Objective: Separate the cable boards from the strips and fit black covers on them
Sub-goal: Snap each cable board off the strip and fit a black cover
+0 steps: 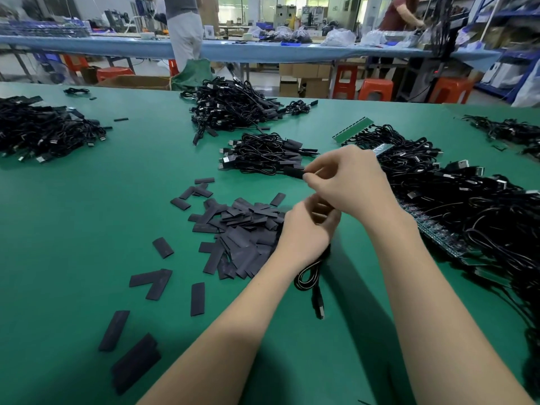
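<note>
My left hand [306, 229] is closed around a coiled black cable [308, 276], whose USB plug [319, 306] dangles below my wrist. My right hand [349, 182] pinches a black cover [295, 171] at its fingertips, just above the left hand. A heap of flat black covers [239, 232] lies under and left of my hands. Green board strips [438, 232] with cables still attached sit in a big tangle at the right. Another green strip [352, 128] lies farther back.
Piles of covered cables lie behind my hands [263, 154], at the far centre [230, 106] and at the far left [43, 130]. Loose covers [134, 363] are scattered on the green table [87, 214]. Two people stand at the blue bench [233, 48] beyond.
</note>
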